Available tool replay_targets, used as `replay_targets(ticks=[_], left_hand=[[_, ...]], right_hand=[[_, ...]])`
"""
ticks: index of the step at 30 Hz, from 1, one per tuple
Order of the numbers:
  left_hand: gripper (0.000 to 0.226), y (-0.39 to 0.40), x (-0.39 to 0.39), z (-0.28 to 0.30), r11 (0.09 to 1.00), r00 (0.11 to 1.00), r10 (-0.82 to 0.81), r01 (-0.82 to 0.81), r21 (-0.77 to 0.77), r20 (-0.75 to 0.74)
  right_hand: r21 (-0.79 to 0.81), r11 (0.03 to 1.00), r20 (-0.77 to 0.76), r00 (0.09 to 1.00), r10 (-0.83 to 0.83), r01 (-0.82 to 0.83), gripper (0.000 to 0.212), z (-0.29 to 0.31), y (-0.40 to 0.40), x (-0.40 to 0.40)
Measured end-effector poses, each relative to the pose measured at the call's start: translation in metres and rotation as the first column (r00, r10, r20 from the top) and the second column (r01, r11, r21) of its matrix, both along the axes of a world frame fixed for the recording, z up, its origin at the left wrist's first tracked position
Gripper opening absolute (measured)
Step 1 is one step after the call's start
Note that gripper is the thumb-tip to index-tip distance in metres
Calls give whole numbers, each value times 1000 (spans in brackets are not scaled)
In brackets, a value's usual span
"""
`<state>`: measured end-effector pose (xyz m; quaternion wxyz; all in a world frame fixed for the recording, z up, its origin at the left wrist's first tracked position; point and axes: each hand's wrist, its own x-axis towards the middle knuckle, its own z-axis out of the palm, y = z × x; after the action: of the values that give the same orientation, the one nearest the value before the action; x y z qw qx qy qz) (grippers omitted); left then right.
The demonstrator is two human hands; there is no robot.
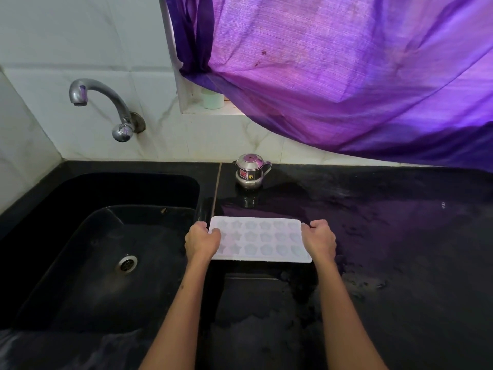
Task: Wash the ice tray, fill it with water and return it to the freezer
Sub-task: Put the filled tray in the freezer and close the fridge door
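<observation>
Ice tray [260, 239], white, with star- and flower-shaped cells facing up, held level by its two short ends just over the black countertop [373, 236], immediately right of the sink [106, 263]; whether its underside touches the counter cannot be told. Left hand [202, 243]: fingers curled over the tray's left end, thumb tip lying on the top face beside the nearest cells. Right hand [320, 240]: fingers curled together around the tray's right end, knuckles up, fingertips hidden beneath the edge. Both forearms run up from the bottom edge of the view to the tray. Left of the left fingers, the sink basin with its metal drain [127, 264]. Beyond the fingers, at the back of the counter, a small steel pot [250, 173] with a lid stands well apart from the tray. Farther left on the tiled wall, a curved metal tap [106, 102] reaches over the sink. Above and to the right hangs a purple curtain [346, 70], with a pale cup [213, 98] on the ledge beneath it.
</observation>
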<state>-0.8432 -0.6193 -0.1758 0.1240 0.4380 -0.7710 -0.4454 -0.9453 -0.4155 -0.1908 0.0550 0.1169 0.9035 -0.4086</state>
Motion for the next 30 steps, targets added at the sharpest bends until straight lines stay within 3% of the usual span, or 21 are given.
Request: replay_targets(ticks=[6, 10, 21, 28, 30], left_hand=[[34, -3, 1, -6, 1000, 999, 14, -15, 22, 51], [32, -3, 1, -8, 998, 998, 15, -19, 58, 54], [25, -5, 10, -12, 986, 999, 53, -54, 161, 8], [23, -14, 49, -8, 954, 975, 193, -161, 253, -108], [23, -21, 66, -5, 943, 959, 241, -194, 272, -152]], right_hand=[[29, 999, 81, 996, -19, 17, 14, -12, 2, 0], [-3, 1000, 94, 995, -9, 9, 32, -20, 2, 0], [-92, 996, 62, 998, 28, -22, 37, -12, 1, 6], [-135, 980, 26, 988, 150, -146, 33, -3, -15, 12], [-169, 965, 14, 978, 208, -202, 24, 4, -26, 16]])
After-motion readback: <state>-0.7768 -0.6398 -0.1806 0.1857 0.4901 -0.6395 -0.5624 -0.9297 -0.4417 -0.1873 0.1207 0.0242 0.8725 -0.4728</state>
